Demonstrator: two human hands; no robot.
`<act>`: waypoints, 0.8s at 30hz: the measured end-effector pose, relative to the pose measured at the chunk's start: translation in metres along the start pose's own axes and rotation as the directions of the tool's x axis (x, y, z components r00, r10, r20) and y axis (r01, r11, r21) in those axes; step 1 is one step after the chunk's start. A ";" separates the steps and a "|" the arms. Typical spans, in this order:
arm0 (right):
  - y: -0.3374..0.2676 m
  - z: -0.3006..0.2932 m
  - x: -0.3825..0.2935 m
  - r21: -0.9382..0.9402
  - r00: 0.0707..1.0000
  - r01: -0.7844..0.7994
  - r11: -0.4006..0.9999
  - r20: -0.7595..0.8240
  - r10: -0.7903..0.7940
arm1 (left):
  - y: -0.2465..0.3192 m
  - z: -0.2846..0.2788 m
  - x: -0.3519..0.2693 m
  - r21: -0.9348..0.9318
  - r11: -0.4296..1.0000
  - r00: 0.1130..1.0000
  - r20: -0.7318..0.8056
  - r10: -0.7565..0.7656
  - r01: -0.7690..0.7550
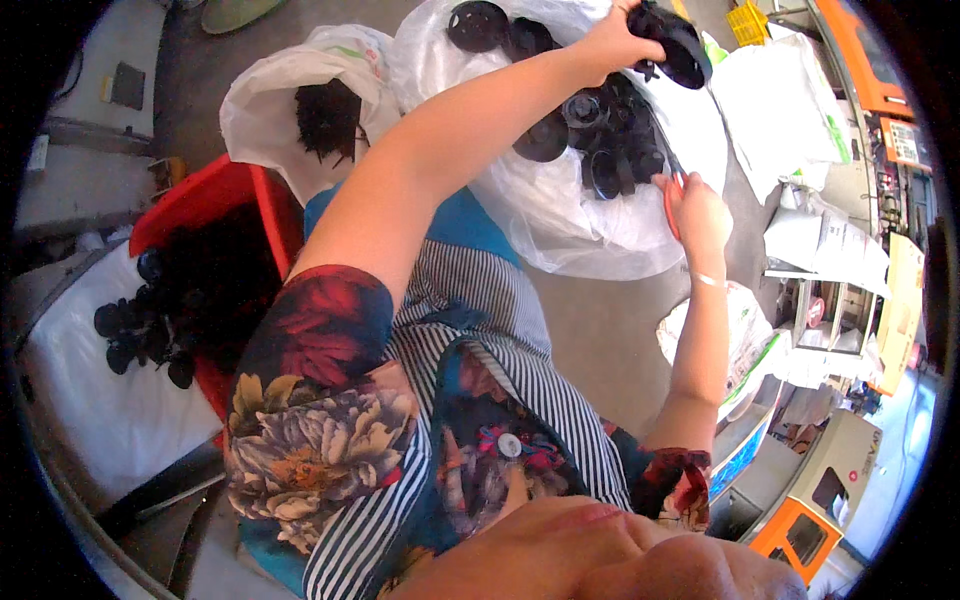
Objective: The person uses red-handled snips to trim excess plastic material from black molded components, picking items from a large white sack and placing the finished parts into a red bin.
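My left hand [619, 45] is stretched out across the large white plastic bag and grips a black plastic part [679, 49] with rounded ends. My right hand [701, 214] holds red-handled scissors [673, 199] at the right side of the bag, their blades pointing up towards the parts. Inside the large bag [577, 240] lie several black plastic parts [615, 135], some round and cup-like. To the left, a smaller white bag [259, 112] holds thin black pieces [330, 120]. A red bin [180, 195] of dark parts stands beside my left arm.
Black round pieces [142, 330] spill over the bin's edge onto a white sheet [82, 390]. White sacks [787, 105] lie on the floor at right, near a yellow crate [748, 24]. Further right stand a shelf [832, 315] and orange-and-beige machines [806, 525].
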State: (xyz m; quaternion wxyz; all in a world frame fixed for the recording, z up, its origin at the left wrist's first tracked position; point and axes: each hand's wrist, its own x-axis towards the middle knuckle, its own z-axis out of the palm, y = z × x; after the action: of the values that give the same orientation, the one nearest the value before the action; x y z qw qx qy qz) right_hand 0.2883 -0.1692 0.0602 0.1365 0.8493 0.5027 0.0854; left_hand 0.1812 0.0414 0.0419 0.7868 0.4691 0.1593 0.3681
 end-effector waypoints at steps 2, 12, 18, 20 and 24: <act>-0.015 -0.015 -0.015 0.200 0.995 -0.086 0.976 -0.034 0.095 | 0.025 -0.033 -0.007 -0.038 0.999 0.996 -0.089 -0.029 0.026; -0.217 -0.033 -0.089 0.773 0.875 0.435 0.463 -0.241 -0.419 | 0.084 -0.186 -0.232 -0.178 0.983 0.823 -0.553 -0.133 0.039; -0.252 -0.033 -0.072 0.818 0.794 0.411 0.401 -0.105 -0.599 | 0.091 -0.243 -0.321 0.409 0.899 0.788 -0.601 0.137 0.156; -0.260 -0.034 -0.073 0.774 0.737 0.479 0.413 -0.099 -0.668 | 0.090 -0.258 -0.338 0.693 0.709 0.906 -0.374 0.197 0.132; -0.269 -0.028 -0.069 0.758 0.671 0.518 0.396 -0.073 -0.738 | 0.092 -0.258 -0.341 0.784 0.611 0.926 -0.303 0.224 0.109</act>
State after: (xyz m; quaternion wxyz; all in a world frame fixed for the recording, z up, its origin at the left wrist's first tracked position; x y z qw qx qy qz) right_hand 0.0241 -0.1022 0.0009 -0.1213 0.5739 0.7528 -0.2986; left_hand -0.2437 -0.0204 -0.0437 0.4419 0.6930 0.4352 0.3675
